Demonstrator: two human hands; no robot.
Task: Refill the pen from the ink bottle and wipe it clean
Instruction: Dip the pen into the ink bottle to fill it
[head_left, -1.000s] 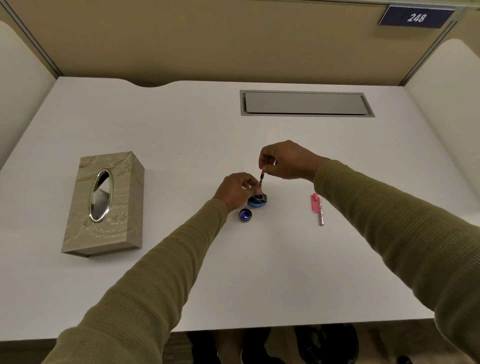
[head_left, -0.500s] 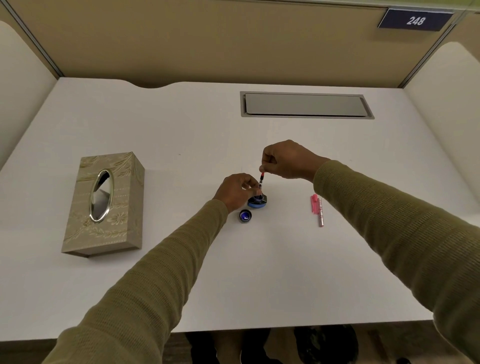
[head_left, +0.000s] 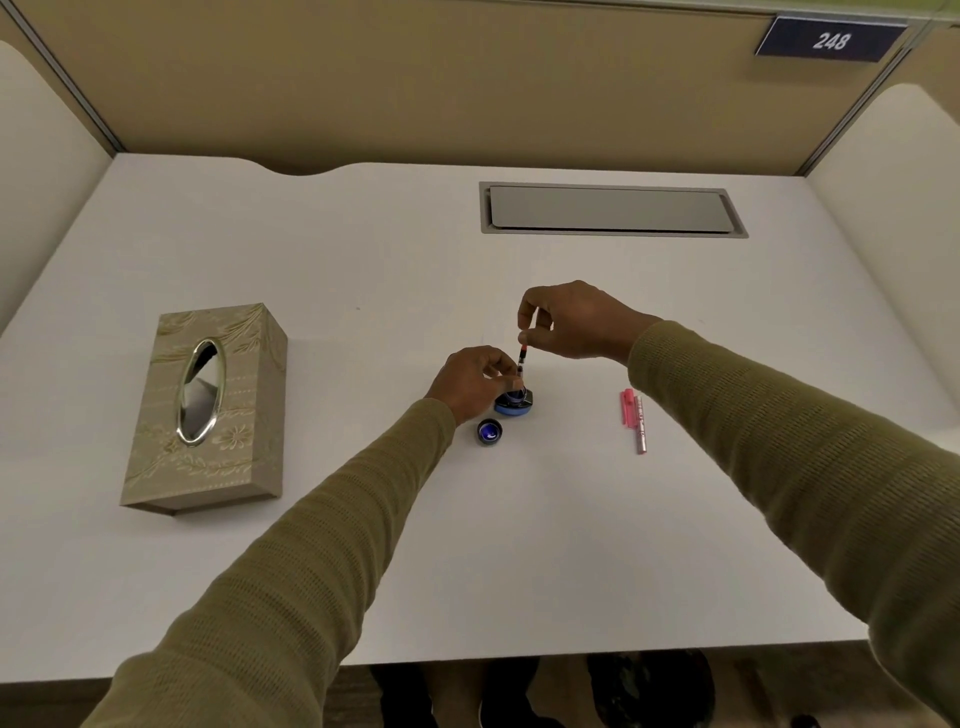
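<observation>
Pen part standing nib-down in the open ink bottle at frame centre.

The right hand (head_left: 576, 322) is pinching the top of the thin red-and-black pen part (head_left: 521, 358); the left hand (head_left: 470, 382) is gripping the squat blue ink bottle (head_left: 515, 404). Its cap (head_left: 489, 432) is lying just below, the pink pen barrel (head_left: 635, 419) to the right, a tissue box (head_left: 208, 405) far left.

I'm sitting at an office-type cubicle desk: a white desktop (head_left: 363, 270) boxed in by tan fabric partitions (head_left: 415, 78), a numbered plate reading 248 (head_left: 830, 40) at my one o'clock, a grey cable hatch (head_left: 613, 210) at twelve, and a tissue box (head_left: 208, 405) at nine.
</observation>
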